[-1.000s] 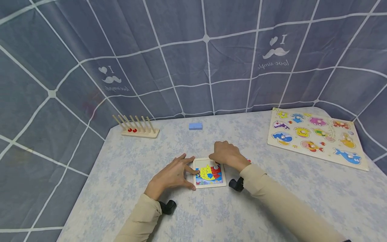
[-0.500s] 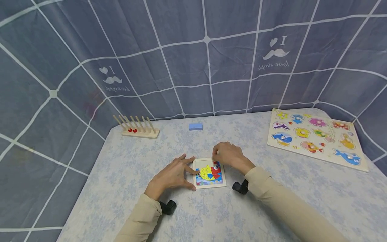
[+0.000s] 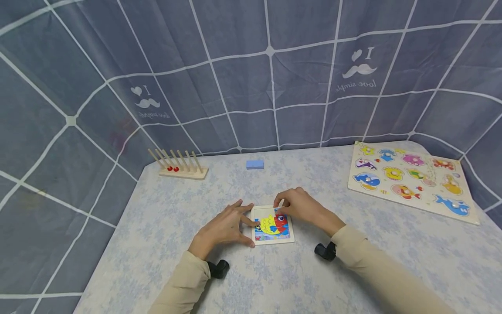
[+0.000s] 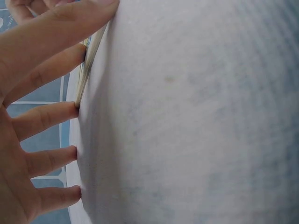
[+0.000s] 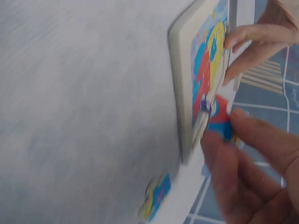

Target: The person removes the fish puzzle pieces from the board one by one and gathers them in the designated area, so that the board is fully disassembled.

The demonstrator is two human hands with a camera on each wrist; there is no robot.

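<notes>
A small wooden jigsaw puzzle, showing a yellow and red fish, lies on the table before me. My left hand spreads its fingers at the puzzle's left side; the thumb touches the near corner and the index finger reaches over the frame. At the far right corner of the tray, my right hand pinches a red and blue jigsaw piece between thumb and index finger. The piece is tilted, right at the frame's inner edge. Pale bare backing shows along the top of the picture.
A loose blue and yellow piece lies on the table near the puzzle's right side. Farther back are a peg stand with red beads, a blue block, and a large knobbed sea-animal puzzle board at right. A grey curtain hangs behind.
My right hand has shifted and turned at the upper right corner, its wrist moving right and toward me. The fish's eye has come into view. The left hand keeps its place.
</notes>
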